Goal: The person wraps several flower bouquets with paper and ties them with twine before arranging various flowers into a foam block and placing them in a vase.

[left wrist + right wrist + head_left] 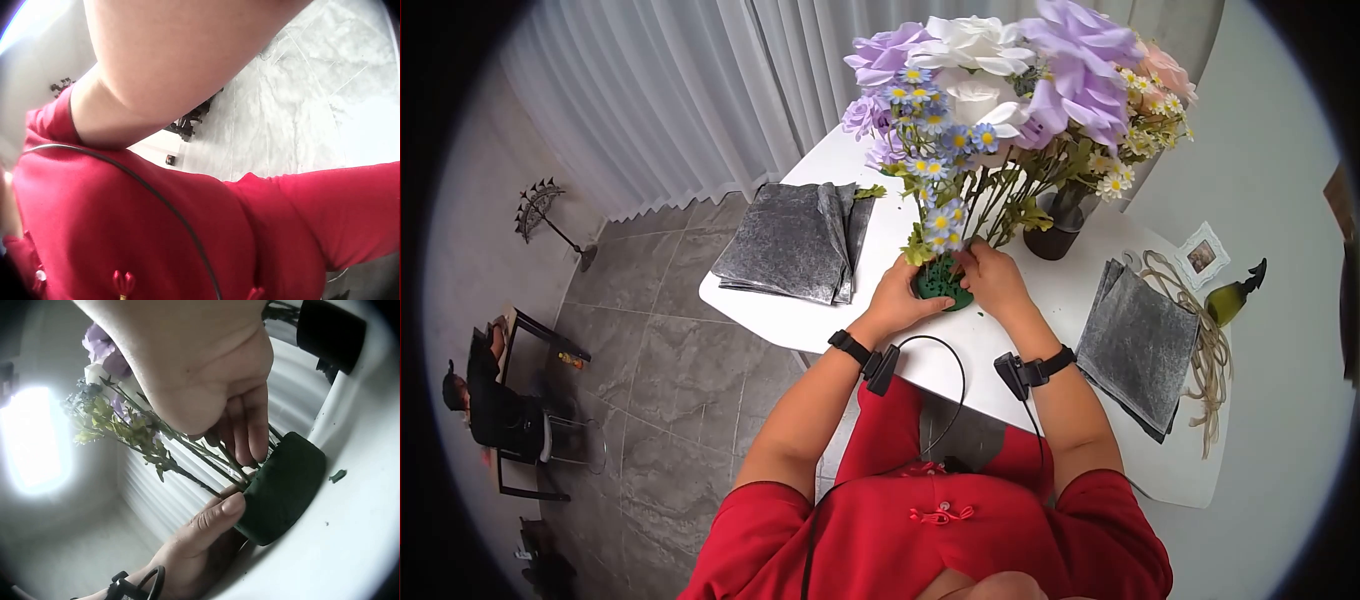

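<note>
A round block of dark green floral foam (pixel 943 284) stands on the table, with artificial flower stems (pixel 206 462) stuck in its top. My left hand (pixel 897 298) grips the foam's side; its thumb lies along the near rim in the right wrist view. The fingers of my right hand (pixel 998 284) curl in among the stems close over the foam, pinching a stem largely hidden by the hand. Above rise white roses (pixel 980 100), purple roses (pixel 1080 70) and small blue daisies (pixel 940 215). Neither hand shows in the left wrist view.
A dark vase (pixel 1055 235) holding more flowers stands behind on the right. Grey wrapping sheets (pixel 785 240) lie left, more grey sheets (pixel 1140 340) right, beside a raffia bundle (pixel 1210 370), a white photo frame (pixel 1203 257) and a green bottle (pixel 1228 300). Another person (pixel 500 410) sits far left.
</note>
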`<state>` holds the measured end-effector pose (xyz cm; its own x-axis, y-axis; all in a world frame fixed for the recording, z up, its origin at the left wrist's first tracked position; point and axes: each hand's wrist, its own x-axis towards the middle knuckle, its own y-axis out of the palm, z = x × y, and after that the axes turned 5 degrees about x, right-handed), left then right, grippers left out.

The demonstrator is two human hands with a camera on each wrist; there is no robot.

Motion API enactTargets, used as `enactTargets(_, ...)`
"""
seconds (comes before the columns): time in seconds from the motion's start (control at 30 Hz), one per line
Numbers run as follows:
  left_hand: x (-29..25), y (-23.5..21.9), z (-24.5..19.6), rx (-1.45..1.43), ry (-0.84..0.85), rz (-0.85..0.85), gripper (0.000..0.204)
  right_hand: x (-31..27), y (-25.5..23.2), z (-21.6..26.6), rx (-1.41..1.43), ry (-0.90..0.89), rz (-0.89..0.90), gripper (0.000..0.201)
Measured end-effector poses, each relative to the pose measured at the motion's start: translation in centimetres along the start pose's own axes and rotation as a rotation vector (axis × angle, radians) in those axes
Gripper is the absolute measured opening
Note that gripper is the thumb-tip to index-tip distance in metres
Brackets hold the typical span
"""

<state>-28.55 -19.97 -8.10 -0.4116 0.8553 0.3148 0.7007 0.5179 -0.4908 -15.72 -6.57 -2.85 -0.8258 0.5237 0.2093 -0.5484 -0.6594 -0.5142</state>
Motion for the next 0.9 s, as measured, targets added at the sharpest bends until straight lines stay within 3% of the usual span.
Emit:
enactTargets(0.13,0.1,0.7,1.6,-0.078,0.018,-0.013,0.073,0.1,0.2,-0.4,-0.081,-0.065,-0.048,0.018)
enactTargets(0.23,-0.1,0.2,0.1,0.093,0.016,-0.038,0.073,0.3,0.6,-1.1,-0.133,-0.105,-0.083,0.018)
enactTargets(0.37,0.0,0.2,0.2,0.016,0.024,-0.029,0.073,0.2,0.7,-1.1,-0.154,-0.130,-0.115,0.017)
enactTargets(0.6,-0.1,0.0,-0.2,0.053,0.000,-0.001,0.074,0.2,0.3,-0.7,-0.257,-0.136,-0.068,0.013)
enactTargets(0.9,0.0,0.1,-0.1,-0.067,-0.031,0.035,0.076,-0.2,0.1,0.1,-0.401,-0.112,-0.020,0.023)
